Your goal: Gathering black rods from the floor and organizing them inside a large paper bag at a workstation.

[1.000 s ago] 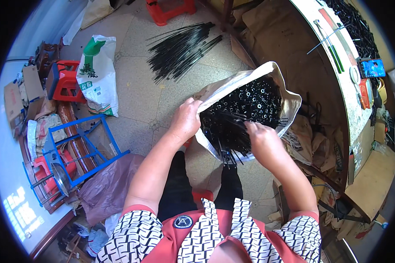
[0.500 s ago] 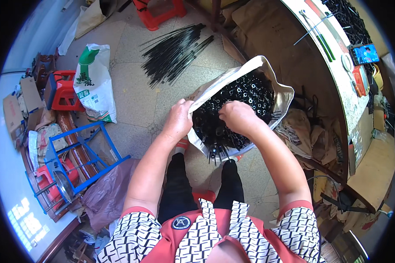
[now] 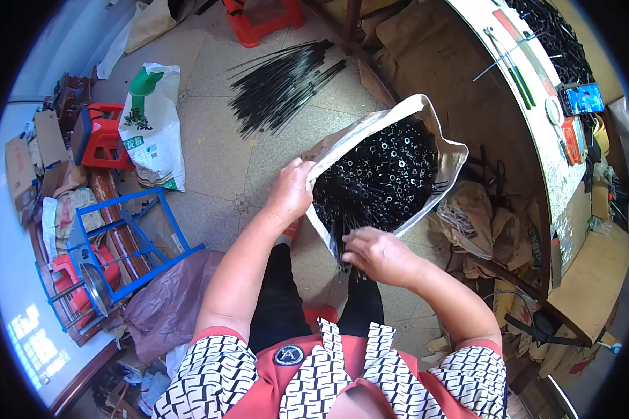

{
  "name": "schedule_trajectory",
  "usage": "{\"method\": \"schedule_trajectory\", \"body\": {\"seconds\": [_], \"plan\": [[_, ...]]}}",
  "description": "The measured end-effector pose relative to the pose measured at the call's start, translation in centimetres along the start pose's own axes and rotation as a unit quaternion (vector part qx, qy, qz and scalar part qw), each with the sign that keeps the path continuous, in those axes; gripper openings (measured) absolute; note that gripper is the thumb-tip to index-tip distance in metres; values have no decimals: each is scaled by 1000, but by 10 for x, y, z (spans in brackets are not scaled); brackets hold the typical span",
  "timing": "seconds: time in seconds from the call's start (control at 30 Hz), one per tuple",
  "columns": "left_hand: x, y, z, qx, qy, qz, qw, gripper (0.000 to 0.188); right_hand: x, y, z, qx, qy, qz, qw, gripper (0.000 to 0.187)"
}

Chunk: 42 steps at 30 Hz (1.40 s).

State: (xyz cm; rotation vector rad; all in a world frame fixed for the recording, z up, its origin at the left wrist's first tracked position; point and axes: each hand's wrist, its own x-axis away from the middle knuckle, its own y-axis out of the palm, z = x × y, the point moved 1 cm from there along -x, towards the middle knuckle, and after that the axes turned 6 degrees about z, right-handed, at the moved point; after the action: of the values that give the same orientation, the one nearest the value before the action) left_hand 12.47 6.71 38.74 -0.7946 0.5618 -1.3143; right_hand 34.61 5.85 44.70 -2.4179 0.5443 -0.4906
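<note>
A pale sack [image 3: 405, 106] stands with its mouth wide and holds a heap of small black parts [image 3: 388, 164], many with ring-shaped ends. My left hand [image 3: 293, 188] is closed around the left side of its rim. At the near edge of the mouth, my right hand [image 3: 377, 255] has its fingers curled against a cluster of thin black parts [image 3: 339, 241] that sticks up over the rim. Its fingertips are closed on some of these, though their exact shape is blurred.
Black rods [image 3: 279, 87] lie in a bundle on the floor beyond the sack. A white printed bag [image 3: 154, 133], a red stool [image 3: 108, 133] and a blue metal frame [image 3: 136, 244] are on the left. Along the right runs a worktable [image 3: 538, 133] with tools and a phone [image 3: 583, 98].
My right hand has come out from the middle of the heap toward me, to the sack's near rim. The left hand still grips the sack's left edge.
</note>
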Motion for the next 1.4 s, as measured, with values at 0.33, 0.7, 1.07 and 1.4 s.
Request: {"method": "schedule_trajectory", "body": {"seconds": [0.33,0.7,1.07,1.4], "plan": [[20,-10,-2,-25,24,35,999,33,76,-64,86,144,110,369,912,40],[55,6,25,-106,-48,45,992,32,74,-69,191,-211,484,318,788,74],[74,22,28,-135,-72,62,986,29,-21,-94,241,290,273,194,897,41],[174,66,47,263,-213,65,939,36,-12,-80,217,-58,358,238,901,55]]}}
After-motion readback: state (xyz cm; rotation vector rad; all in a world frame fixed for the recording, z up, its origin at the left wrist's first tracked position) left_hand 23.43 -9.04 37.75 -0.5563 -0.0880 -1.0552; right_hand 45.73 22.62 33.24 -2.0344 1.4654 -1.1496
